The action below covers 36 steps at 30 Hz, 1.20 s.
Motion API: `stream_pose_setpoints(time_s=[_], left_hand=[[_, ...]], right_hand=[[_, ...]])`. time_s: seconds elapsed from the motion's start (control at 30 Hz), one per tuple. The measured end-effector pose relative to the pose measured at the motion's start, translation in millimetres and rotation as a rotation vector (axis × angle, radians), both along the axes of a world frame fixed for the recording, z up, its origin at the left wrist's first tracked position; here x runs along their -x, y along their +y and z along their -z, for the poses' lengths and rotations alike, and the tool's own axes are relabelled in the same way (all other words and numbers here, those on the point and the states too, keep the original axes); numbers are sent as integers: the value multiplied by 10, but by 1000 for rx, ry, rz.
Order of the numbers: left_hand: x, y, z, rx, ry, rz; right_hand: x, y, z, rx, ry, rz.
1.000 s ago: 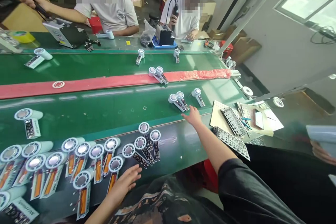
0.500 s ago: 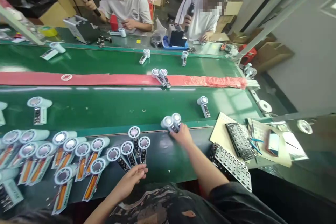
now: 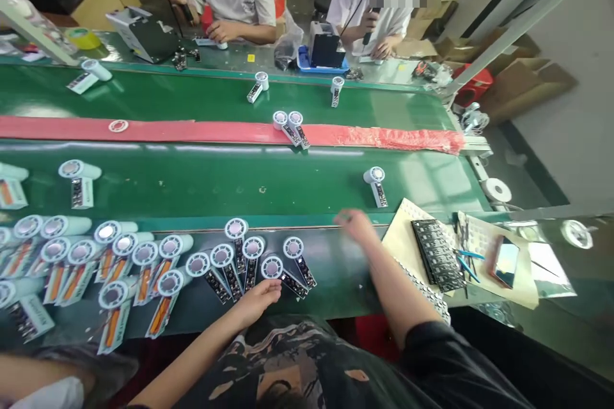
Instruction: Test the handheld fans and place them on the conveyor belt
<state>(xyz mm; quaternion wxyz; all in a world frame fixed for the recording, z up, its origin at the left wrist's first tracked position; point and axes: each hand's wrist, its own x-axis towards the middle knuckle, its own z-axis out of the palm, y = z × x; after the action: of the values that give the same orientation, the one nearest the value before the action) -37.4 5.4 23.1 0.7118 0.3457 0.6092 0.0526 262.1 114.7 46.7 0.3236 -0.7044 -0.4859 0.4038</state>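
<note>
My left hand (image 3: pixel 260 300) rests low at the table's front, its fingers stretched out beside a small handheld fan (image 3: pixel 272 266) with a circuit board in its open handle. Whether the fingertips touch that fan I cannot tell. Just behind lies another such fan (image 3: pixel 293 248), and several more fan out to the left, including one fan (image 3: pixel 222 255) with a dark board. My right hand (image 3: pixel 355 223), a little blurred, hovers near the belt's front edge with fingers apart and nothing in them. Beyond it a single fan (image 3: pixel 375 179) lies on the green belt (image 3: pixel 230 185).
Fans with orange parts in their handles (image 3: pixel 115 326) crowd the left. At right are circuit board panels (image 3: pixel 436 255), blue-handled pliers (image 3: pixel 467 262) and a phone (image 3: pixel 506 262). A red strip (image 3: pixel 215 131) divides the belt. Two people (image 3: pixel 249 0) work opposite; another person's arm (image 3: pixel 43 374) shows lower left.
Two fans that my right hand held at the belt edge now lie by my left hand. My right hand has let go and moved right. Fans at the belt's left have shifted right.
</note>
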Motion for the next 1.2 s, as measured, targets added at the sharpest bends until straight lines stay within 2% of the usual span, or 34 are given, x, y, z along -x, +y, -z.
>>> stream_pose_setpoints(time_s=[0.1,0.17,0.23,0.3,0.37,0.53,0.6,0.7,0.8,0.87,0.97,1.03,1.2], left_hand=[[44,-110,-33,13,45,-55],[41,-163,-45,19,72,-89],[3,-187,-42,25,87,-116],[-68,-180,-22,32,94,-135],[-157,-152,12,37,93,-145],[-338,-75,161,18,84,-142],[-384,-63,225,3,102,-140],[-461,-69,277,-19,155,-149],[-538,-67,310,-51,207,-182],[-566,-50,350,-74,224,-218],[-567,-45,405,-85,218,-279],[-556,-74,417,-87,198,-317],[-481,-160,351,-114,131,-344]], right_hand=[[-586,561,-4,113,-271,288],[-812,779,85,225,-371,338],[-892,833,211,297,-431,317],[-844,718,345,307,-470,265],[-695,455,485,271,-488,190],[-163,-498,813,130,-489,-1],[9,-825,857,89,-479,-48],[195,-1149,805,13,-449,-83],[355,-1271,770,-177,-412,-80],[506,-1243,817,-219,-274,-125],[807,-1131,906,20,51,-116],[987,-1091,929,170,189,-80],[1178,-1216,806,343,421,9]])
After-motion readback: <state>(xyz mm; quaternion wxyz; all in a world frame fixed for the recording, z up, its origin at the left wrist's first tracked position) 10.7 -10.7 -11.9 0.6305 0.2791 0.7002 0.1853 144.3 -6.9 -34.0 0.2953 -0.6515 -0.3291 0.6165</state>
